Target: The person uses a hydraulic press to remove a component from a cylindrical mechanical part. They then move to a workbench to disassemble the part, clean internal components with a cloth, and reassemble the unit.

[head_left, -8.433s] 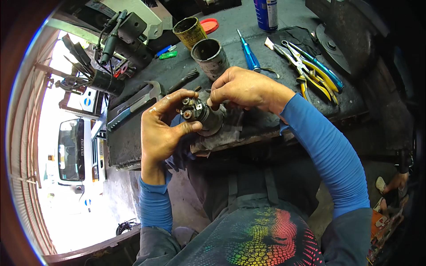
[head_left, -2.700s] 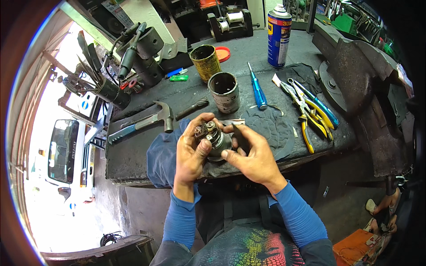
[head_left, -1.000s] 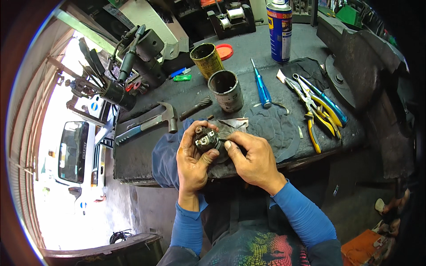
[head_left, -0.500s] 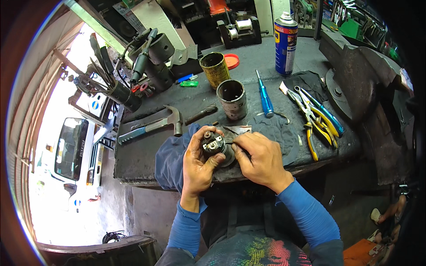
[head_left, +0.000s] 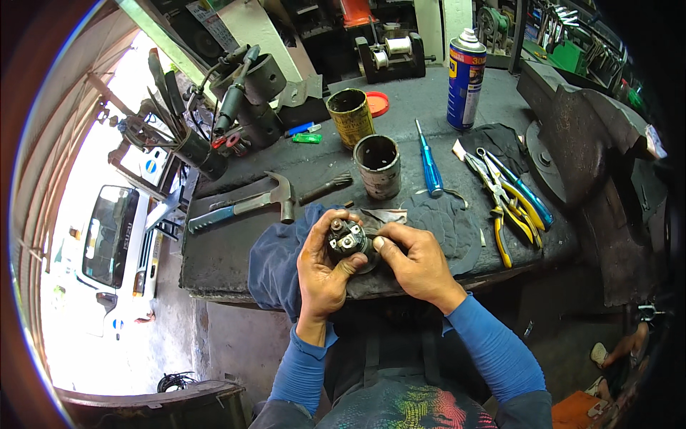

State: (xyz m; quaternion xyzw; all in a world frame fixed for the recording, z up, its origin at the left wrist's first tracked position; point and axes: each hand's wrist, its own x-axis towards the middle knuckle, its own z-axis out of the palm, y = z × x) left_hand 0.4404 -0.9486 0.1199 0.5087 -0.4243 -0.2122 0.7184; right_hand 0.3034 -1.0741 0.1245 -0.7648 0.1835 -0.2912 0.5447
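Above the bench's near edge, my left hand (head_left: 321,275) wraps around a starter solenoid (head_left: 348,239), a dark round part whose black end cap carries metal terminals and faces up. My right hand (head_left: 418,263) is closed at the solenoid's right side, thumb and forefinger pinched against its rim. Whatever lies between those fingertips, if anything, is too small and covered to make out. A blue-grey cloth (head_left: 275,257) lies under and left of my left hand. Just beyond both hands stands a grimy metal can (head_left: 379,171).
A claw hammer (head_left: 264,200) lies left on the bench. Behind are a yellow can (head_left: 350,121) and a red lid (head_left: 377,104). To the right lie a blue screwdriver (head_left: 430,164), yellow-handled pliers (head_left: 500,204) and a dark rag (head_left: 493,136), with a blue spray can (head_left: 466,82) behind.
The view has shifted slightly. My right thumb shows more plainly at the solenoid's rim, its fingers still pinched there. My left hand keeps its hold, the solenoid turned only a little.
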